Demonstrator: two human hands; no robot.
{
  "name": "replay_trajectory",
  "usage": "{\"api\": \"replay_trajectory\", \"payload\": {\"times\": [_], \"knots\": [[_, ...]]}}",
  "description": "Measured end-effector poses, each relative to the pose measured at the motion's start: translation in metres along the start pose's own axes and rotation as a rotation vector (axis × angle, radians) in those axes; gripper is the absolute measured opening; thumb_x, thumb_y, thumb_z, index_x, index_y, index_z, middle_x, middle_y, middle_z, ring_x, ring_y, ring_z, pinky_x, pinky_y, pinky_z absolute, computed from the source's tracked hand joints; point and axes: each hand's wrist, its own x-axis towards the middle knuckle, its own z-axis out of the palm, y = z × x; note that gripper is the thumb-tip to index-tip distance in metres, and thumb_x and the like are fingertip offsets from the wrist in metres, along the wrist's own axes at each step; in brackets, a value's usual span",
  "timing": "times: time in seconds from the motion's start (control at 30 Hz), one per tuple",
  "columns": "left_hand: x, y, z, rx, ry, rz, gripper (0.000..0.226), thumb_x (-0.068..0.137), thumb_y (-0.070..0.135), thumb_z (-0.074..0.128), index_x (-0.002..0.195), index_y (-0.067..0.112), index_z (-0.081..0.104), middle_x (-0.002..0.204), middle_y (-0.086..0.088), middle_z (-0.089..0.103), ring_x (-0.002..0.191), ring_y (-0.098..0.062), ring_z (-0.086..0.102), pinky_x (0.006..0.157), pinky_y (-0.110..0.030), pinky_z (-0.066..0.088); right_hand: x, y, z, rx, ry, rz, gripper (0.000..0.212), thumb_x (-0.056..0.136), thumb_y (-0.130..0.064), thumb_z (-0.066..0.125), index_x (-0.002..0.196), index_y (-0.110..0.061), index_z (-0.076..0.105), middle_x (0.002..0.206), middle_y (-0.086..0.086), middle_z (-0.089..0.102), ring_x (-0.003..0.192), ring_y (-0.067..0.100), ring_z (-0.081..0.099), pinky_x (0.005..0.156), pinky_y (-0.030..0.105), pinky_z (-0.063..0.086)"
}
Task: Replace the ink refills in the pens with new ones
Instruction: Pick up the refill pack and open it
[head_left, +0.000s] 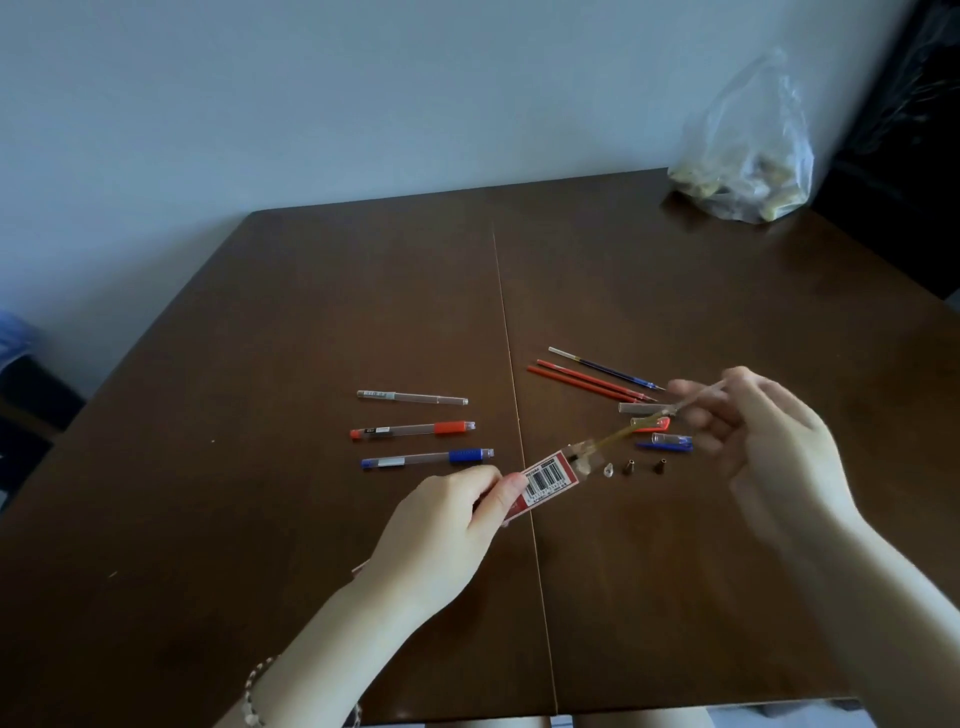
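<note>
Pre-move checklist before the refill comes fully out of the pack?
1. Left hand grips the refill pack: ok.
2. Right hand pinches the refill: ok, though blurred.
3. Refill free of the pack: not ok, its lower end is still inside.
4. Three pen barrels lying left of the table seam: ok.
5. Small tips clear of the hands: ok.
6. Refill colour: cannot tell.
</note>
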Motion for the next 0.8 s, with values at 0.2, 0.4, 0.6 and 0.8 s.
{"api": "replay_trajectory", "payload": {"times": [0.2,0.4,0.6,0.8], "knots": [[0.003,0.006,0.004,-0.010,-0.065,-0.033,0.063,0.072,0.058,0.026,0.109,0.020,0.058,0.109,0.000,0.067,0.094,-0.011,0.063,0.077,-0.024,0.055,-0.015,0.022,0.007,0.068,-0.253,0.157,0.015,0.086,-0.006,0.050,0.090,0.000,0.063,0.074,0.007,0.073,0.053,0.006,0.061,0.053,0.013,0.052],[0.001,-0.008,0.003,0.224,-0.125,-0.011,0.042,0.089,0.048,0.032,0.113,0.021,0.055,0.109,0.001,0.063,0.097,-0.009,0.059,0.077,-0.019,0.050,-0.003,0.007,-0.004,-0.221,-0.135,-0.082,0.023,0.089,-0.015,0.051,0.072,-0.016,0.067,0.065,-0.002,0.072,0.056,0.005,0.062,0.053,0.014,0.051],[-0.005,-0.001,0.021,0.422,-0.131,0.200,0.025,0.091,0.042,0.039,0.098,0.022,0.052,0.100,0.003,0.055,0.086,-0.007,0.048,0.071,-0.021,0.042,-0.002,0.000,-0.012,-0.728,-0.217,-0.285,0.013,0.082,-0.013,0.061,0.083,-0.024,0.068,0.066,-0.004,0.067,0.052,-0.001,0.055,0.047,0.006,0.040],[0.024,-0.023,-0.001,0.545,0.279,0.213,0.023,0.078,0.019,0.067,0.101,0.013,0.064,0.096,-0.007,0.065,0.090,-0.027,0.058,0.075,-0.039,0.049,-0.006,0.008,-0.022,-0.919,-0.264,-0.341,0.022,0.080,-0.017,0.064,0.078,-0.039,0.064,0.072,-0.010,0.069,0.068,0.001,0.058,0.051,0.006,0.041]]}}
